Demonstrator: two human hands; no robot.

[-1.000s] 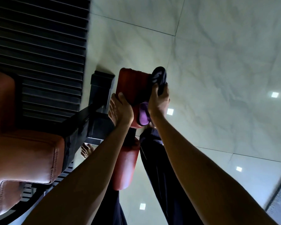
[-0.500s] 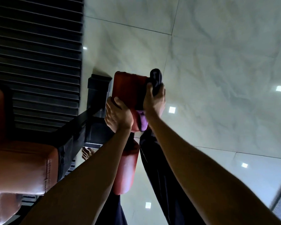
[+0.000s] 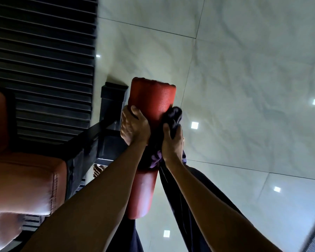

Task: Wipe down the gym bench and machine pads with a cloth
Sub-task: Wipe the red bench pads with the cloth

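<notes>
Presently noted upper roller pad [image 3: 151, 99]: cylindrical, red, leather-like cover with fine grain and a soft sheen, puckered at the far end. Found left hand [image 3: 134, 127] gripping its left flank, fingers curled against the cylinder. Found right hand [image 3: 172, 142] closed round a bunched cloth [image 3: 173, 119], pressing it to the pad's right flank; cloth dark, soft and crumpled, with a purple portion showing lower down between the wrists. Recorded lower roller pad [image 3: 142, 195] in the same red cover directly beneath the first, partly hidden by the left forearm. Logged black square-section metal frame [image 3: 110, 104] just left of the upper pad; contact between the two impossible to tell. Logged brown seat pad [image 3: 25, 182] at lower left: glossy, rounded corners, stitched seams. Beyond it, dark ribbed surface [image 3: 40, 60] of parallel slats. Elsewhere pale glossy floor tiles [image 3: 244, 70], marbled, with thin grout lines and small square light reflections. Dark trousers [image 3: 182, 200] between the forearms.
</notes>
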